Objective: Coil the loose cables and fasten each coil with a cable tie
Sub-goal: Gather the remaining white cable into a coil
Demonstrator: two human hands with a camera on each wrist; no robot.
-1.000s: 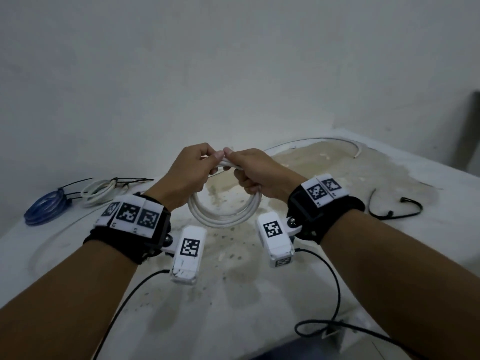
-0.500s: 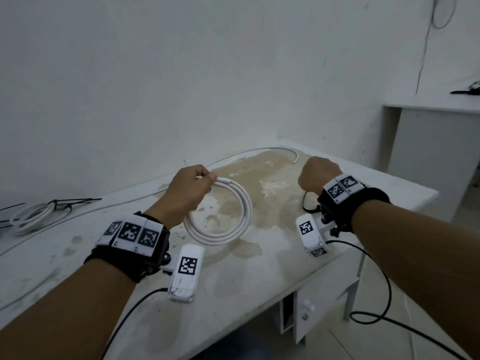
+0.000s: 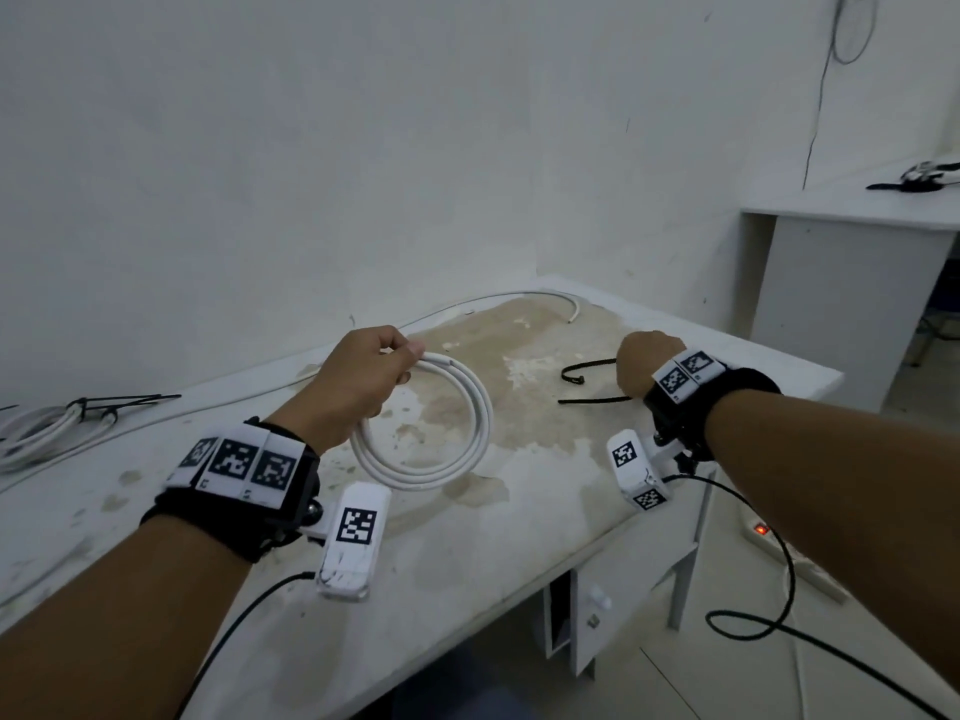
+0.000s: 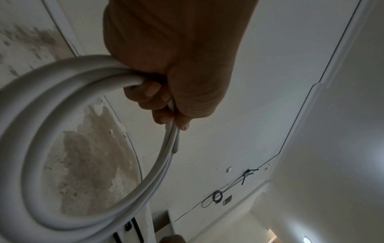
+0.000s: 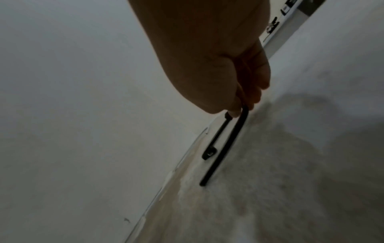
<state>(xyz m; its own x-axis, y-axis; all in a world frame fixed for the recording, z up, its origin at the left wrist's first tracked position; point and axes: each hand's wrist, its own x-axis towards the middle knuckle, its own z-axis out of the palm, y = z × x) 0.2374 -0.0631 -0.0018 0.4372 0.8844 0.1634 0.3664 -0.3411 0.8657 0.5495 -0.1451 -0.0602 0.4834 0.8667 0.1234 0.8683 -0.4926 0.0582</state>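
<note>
My left hand [image 3: 371, 371] grips a coiled white cable [image 3: 457, 444] above the stained white table [image 3: 467, 558]; its fingers [image 4: 149, 92] curl round the top of the white coil [image 4: 37, 131]. To the right, my right hand [image 3: 641, 361] pinches a bent black cable tie [image 3: 587, 379] at its fold. In the right wrist view the black cable tie [image 5: 224, 144] hangs from the fingertips [image 5: 245, 98], both ends pointing down toward the table.
A loose white cable [image 3: 519, 298] runs along the table's back edge. At the far left lies a tied white coil [image 3: 41, 433] with black ties [image 3: 124, 402]. A second white desk [image 3: 852, 220] stands at the right. Black camera leads and a power strip [image 3: 763, 537] lie on the floor.
My right hand let go of the coil, moved right to the black cable tie and picked it up. The left hand alone keeps the coil. The head view swung right.
</note>
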